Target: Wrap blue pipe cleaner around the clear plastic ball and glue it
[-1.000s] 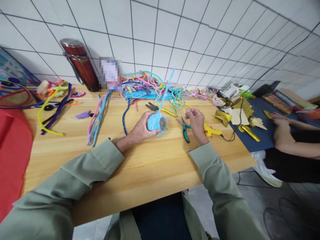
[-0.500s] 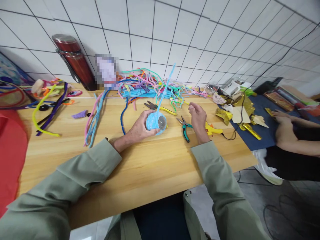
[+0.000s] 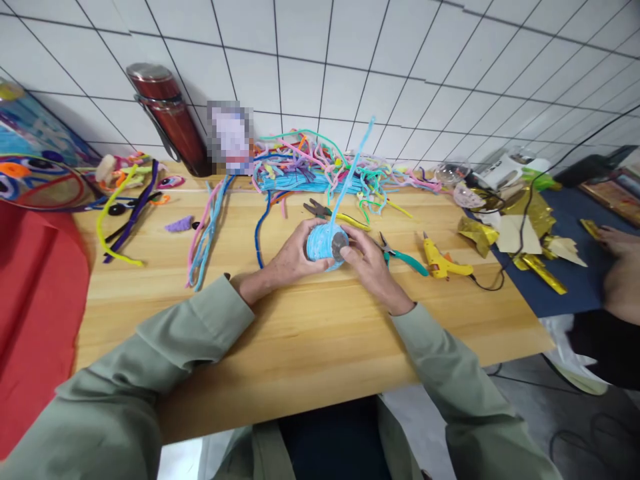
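Observation:
A short cylinder wrapped in light blue pipe cleaner (image 3: 320, 244) is gripped between the fingers and thumb of my left hand (image 3: 295, 252). Its greyish end faces right, and one blue pipe-cleaner end (image 3: 354, 172) sticks up from it. My right hand (image 3: 369, 263) is closed against the cylinder's right end, thumb at the grey face and fingers behind its upper edge. Just beyond the hands lie yellow-handled pliers (image 3: 345, 218). Teal-handled pliers (image 3: 405, 260) rest right of my right hand, partly hidden by it.
A yellow glue gun (image 3: 444, 261) lies to the right, with gold foil scraps (image 3: 477, 235) past it. Along the wall is a heap of pipe cleaners (image 3: 310, 175) beside a red thermos (image 3: 173, 120). Red cloth (image 3: 40, 280) covers the left edge. Another person's arm (image 3: 623, 280) shows at far right.
My right hand has come in from the right, where it was apart above the teal pliers, to the cylinder's end. My left hand keeps its hold. The view has turned slightly left.

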Motion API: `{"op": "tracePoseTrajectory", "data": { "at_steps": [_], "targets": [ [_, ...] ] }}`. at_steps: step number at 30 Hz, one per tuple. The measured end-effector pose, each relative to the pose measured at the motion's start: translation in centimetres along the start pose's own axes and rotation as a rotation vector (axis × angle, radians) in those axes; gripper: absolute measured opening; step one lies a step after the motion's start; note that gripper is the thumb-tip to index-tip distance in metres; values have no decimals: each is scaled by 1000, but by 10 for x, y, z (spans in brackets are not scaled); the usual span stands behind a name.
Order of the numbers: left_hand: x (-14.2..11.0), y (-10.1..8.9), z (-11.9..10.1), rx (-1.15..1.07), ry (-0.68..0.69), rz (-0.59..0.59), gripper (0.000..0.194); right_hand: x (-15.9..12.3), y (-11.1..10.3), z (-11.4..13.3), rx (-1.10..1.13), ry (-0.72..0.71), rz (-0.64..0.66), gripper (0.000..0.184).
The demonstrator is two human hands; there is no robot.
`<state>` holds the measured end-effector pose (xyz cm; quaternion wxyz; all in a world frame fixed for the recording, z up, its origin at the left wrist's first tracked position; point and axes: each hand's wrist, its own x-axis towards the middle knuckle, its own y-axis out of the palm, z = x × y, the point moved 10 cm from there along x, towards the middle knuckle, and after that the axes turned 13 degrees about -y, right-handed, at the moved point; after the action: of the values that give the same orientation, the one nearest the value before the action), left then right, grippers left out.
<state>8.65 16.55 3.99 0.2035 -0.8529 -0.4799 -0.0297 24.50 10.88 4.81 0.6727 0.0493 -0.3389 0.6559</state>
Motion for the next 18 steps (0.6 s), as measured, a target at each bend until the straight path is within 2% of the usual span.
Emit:
{"op": "tracePoseTrajectory", "data": {
  "at_steps": [5,9,14,18],
  "targets": [
    [1,0,-4,99,22,-15,80,3,-19,22,-77,-140,-108,56],
    [-2,4,-9,152,11,-7,79,4,-19,34,-79,-169,-131,51],
    [-10,14,-22,199,39,34,79,3,-14,21,10,-87,-162,34],
    [-17,13,-28,218,20,64,82,1,-9,8,124,-1,-172,24]
  ]
}}
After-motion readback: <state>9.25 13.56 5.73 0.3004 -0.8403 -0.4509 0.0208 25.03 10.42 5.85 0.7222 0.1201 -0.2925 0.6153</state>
